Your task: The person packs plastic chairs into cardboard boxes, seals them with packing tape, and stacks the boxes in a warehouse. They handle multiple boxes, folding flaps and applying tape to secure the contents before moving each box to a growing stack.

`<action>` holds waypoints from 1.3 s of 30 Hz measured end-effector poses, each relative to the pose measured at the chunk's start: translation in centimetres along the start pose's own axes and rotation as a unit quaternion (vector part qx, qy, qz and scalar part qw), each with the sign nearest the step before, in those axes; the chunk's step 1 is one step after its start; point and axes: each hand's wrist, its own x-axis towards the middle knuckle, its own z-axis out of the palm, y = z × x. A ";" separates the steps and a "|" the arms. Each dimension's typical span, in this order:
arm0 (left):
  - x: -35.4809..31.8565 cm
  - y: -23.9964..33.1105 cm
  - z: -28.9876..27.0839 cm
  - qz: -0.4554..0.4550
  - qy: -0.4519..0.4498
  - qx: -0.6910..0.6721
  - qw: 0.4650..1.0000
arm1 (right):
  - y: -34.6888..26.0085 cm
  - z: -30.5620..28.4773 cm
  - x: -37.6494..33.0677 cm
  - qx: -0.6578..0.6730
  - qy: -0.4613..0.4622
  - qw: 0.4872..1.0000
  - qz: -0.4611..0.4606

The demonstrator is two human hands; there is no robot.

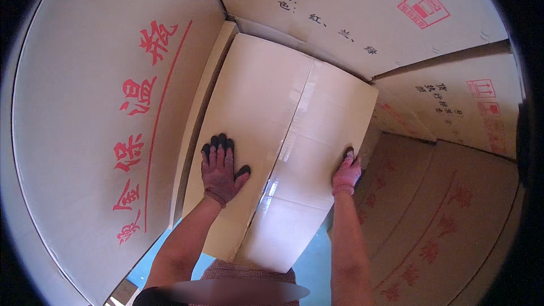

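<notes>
A plain brown cardboard carton (255,79) lies in front of me, with a strip of clear tape along the seam of its upper face. My left hand (219,173), in a purple glove with black fingertips, rests flat on the left part of that face, thumb apart from the fingers. At the carton's right edge is my right hand (346,175), in a pinkish glove with dark tips. It is closed over the edge, and some of its fingers are partly hidden along the side. The near end of the carton reaches close to my body.
A tall carton (96,107) with red writing stands close on the left. Large printed cartons (340,28) rise behind, with another printed carton (464,102) at the far right. A lower brown carton (430,221) lies at the right. Light blue floor (313,260) shows near my body.
</notes>
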 end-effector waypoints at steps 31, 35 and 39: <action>2.0 -0.9 -1.6 0.011 -0.023 0.058 0.998 | -4.2 -2.5 -0.2 0.051 -0.132 0.986 0.088; 2.7 0.3 -3.9 -0.007 -0.028 -0.007 1.000 | -3.1 -5.3 0.1 0.157 -0.253 0.950 0.093; -0.4 2.6 -8.4 -0.079 -0.022 -0.209 0.974 | 2.0 -9.9 -5.8 0.124 -0.205 0.970 0.030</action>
